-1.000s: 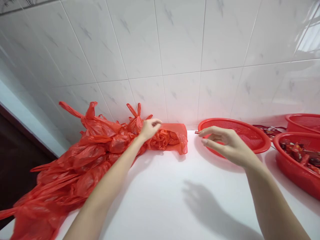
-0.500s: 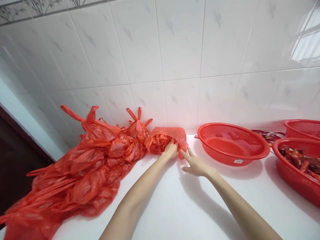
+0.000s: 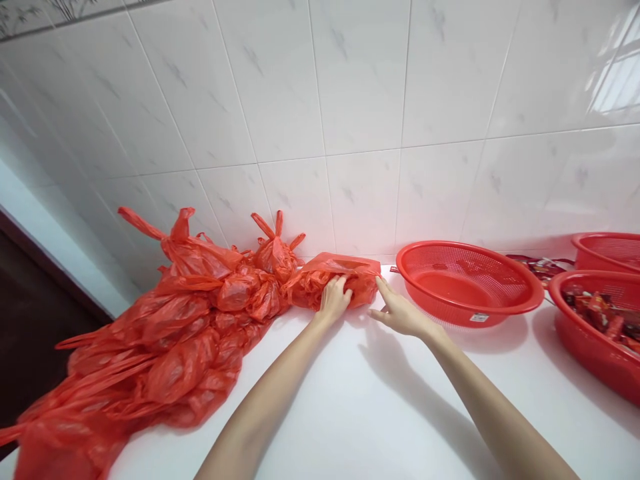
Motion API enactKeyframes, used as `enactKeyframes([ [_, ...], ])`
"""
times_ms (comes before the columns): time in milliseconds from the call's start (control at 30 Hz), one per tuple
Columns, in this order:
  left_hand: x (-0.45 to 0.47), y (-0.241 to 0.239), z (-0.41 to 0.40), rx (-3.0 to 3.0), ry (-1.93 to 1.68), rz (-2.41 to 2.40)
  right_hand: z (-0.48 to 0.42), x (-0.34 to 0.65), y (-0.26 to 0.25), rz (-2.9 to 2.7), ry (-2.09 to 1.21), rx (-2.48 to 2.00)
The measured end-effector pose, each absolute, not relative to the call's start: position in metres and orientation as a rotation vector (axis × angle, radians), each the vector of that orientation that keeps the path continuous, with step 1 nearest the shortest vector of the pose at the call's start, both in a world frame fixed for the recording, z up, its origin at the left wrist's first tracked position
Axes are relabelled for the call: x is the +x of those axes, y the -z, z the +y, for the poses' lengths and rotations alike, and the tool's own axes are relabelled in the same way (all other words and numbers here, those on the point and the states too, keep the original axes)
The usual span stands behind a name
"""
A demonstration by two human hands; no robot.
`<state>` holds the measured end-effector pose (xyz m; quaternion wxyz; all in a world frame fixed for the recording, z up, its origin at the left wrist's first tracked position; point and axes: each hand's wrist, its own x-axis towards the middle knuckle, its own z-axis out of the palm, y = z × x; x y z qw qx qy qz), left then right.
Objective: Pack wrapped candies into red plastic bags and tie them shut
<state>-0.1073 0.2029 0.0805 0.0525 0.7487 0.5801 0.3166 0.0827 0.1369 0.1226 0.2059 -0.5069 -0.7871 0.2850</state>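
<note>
A translucent red plastic bag [image 3: 357, 264] lies on its side against the tiled wall, its mouth facing me and crumpled red plastic inside it. At that mouth my left hand [image 3: 334, 300] has its fingers bent into the crumpled plastic; their tips are partly hidden. My right hand [image 3: 403, 315] is open at the bag's right edge, the fingers stretched out and the thumb apart, with the fingertips touching the plastic. Just left of the bag is a pile of knotted red plastic bags [image 3: 185, 360], with handle loops sticking up.
Right of my hands stands a red perforated basket [image 3: 470, 277] with only its bottom showing inside. Farther right, a second red basket [image 3: 590, 340] holds small red and dark wrapped pieces, and another basket [image 3: 610, 247] stands behind it. All rest on a white tabletop [image 3: 350, 413].
My left hand has drawn back slightly left, and more of its fingers show. The bag's mouth has flattened and spread wider. My right hand stays at its right edge.
</note>
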Motion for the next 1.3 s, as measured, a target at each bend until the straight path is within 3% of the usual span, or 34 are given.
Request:
enactKeyframes([
  [267,-0.112,-0.083,0.173,2.457,-1.048,1.577,0.135,0.082,-0.124,-2.183,-0.8,-1.386],
  [433,-0.125,-0.095,0.159,2.467,-1.203,1.984,0.134,0.081,-0.124,-2.173,-0.845,-1.392],
  [633,-0.137,-0.107,0.166,2.232,-0.945,2.285,0.13,0.078,-0.125,-2.202,-0.881,-1.437],
  [1033,-0.131,-0.1,0.173,2.191,-0.7,2.288,0.134,0.076,-0.112,-2.218,-0.894,-1.348],
  [1300,-0.131,-0.109,0.184,1.903,-1.03,2.124,0.145,0.075,-0.091,-2.176,-0.903,-1.259],
])
